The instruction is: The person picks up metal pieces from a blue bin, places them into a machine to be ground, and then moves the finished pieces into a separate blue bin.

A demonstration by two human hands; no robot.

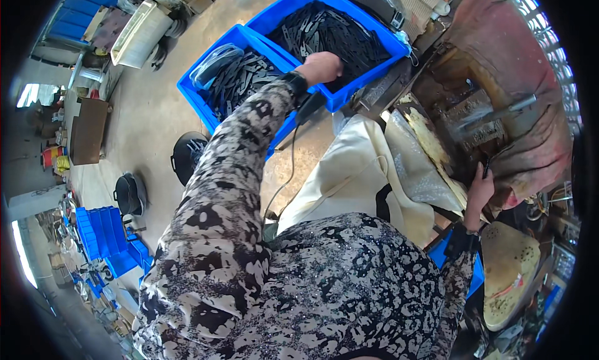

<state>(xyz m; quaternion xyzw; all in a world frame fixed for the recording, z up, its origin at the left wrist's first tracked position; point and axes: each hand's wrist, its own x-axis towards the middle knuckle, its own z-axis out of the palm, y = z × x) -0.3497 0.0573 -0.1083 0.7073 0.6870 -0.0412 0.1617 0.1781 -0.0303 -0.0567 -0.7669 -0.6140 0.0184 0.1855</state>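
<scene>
Head view, hands: 2, both bare.
Left grip: 1, the left grip (pixel 321 68) was over the right bin's near side, fingers curled; could not tell if it held anything.
Right grip: 1, the right grip (pixel 480 191) was closed around 1 dark thin piece (pixel 486 167), just below the metal blocks.
Blue bins: 2 side by side, the left bin (pixel 196 102) and the right bin (pixel 337 99).
Dark strips: too many to count; loose dark strips (pixel 315 29) lay heaped in both bins.
Plastic bundle: 1 clear plastic bundle (pixel 215 63), in the left bin.
Metal blocks: 2 metal blocks (pixel 469 107), right side.
Metal rod: 1 metal rod (pixel 523 104), beside the blocks.
Foam pad: 1 yellowish pad (pixel 508 272), below the right grip.
White tub: 1 white tub (pixel 135 40), upper left.
</scene>
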